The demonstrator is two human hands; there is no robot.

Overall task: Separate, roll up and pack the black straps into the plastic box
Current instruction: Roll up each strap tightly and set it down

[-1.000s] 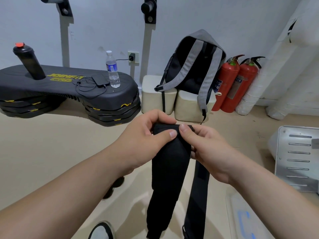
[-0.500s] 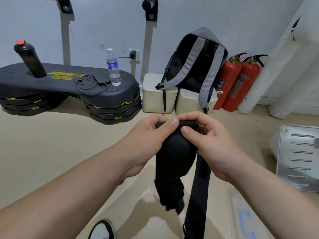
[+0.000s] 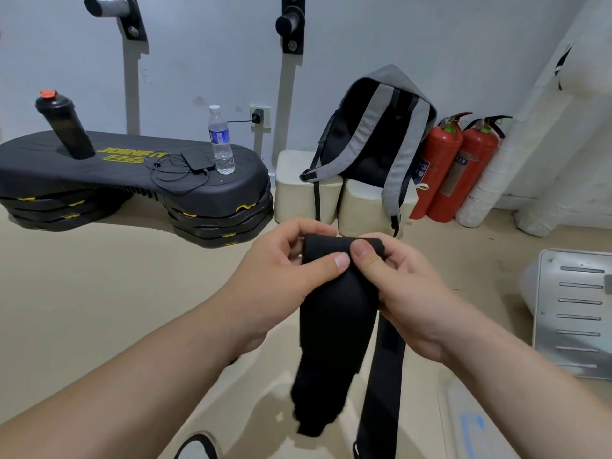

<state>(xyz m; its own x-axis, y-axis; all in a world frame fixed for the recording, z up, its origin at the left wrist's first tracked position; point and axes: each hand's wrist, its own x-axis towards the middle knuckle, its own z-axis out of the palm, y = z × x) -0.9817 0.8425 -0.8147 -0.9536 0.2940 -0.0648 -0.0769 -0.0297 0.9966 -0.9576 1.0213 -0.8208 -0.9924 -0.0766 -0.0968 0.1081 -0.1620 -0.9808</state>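
Hands meet in the middle of the view, above a beige floor (image 3: 82, 293); the left hand (image 3: 281, 273) pinches the top of the wide black strap (image 3: 334, 313) between its thumb and curled fingers; the right hand (image 3: 407, 293) pinches the same top end from the other side, with its thumb tip just beside the left thumb tip; the strap's top end looks folded or rolled over between the fingers. Below the hands the wide black strap hangs down between the forearms, and its lower end is blurred; a narrow black strap (image 3: 384, 376) hangs from under the right hand and runs out at the bottom edge; whether the two are joined cannot be told.

Under the right forearm lies a pale plastic piece (image 3: 470, 425) with a blue mark, mostly hidden; beside it, further right, stands a white slotted panel (image 3: 576, 313). Against the far wall a grey backpack (image 3: 374, 127) leans on two cream blocks (image 3: 304, 197), with two red fire extinguishers (image 3: 440, 167) just beside it; to the left a black step platform (image 3: 132, 180) carries a water bottle (image 3: 221, 140) and a black shaker bottle (image 3: 64, 127).
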